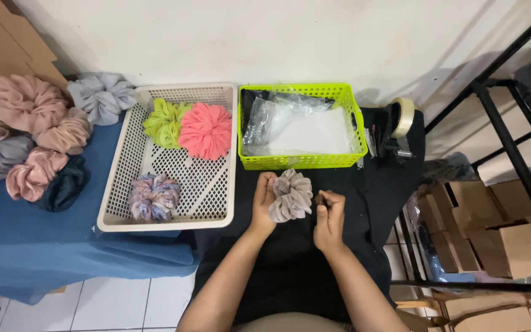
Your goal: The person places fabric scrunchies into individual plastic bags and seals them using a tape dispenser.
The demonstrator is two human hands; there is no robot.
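Clear plastic bags [290,120] are seen piled inside a lime-green perforated basket [339,161] at the back edge of a black-covered table [382,197]. Plain brown cardboard boxes [493,230] are stacked on the floor beyond the table's right edge, under a black metal rack [511,147].

- Plain white wall [314,37] behind, shadowed at right.
- White tiled floor [118,304] below.
- Blue-covered table [44,246] left, black cloth [394,184] centre.
- Black metal rack [511,147] right, cardboard boxes [499,233] beneath.
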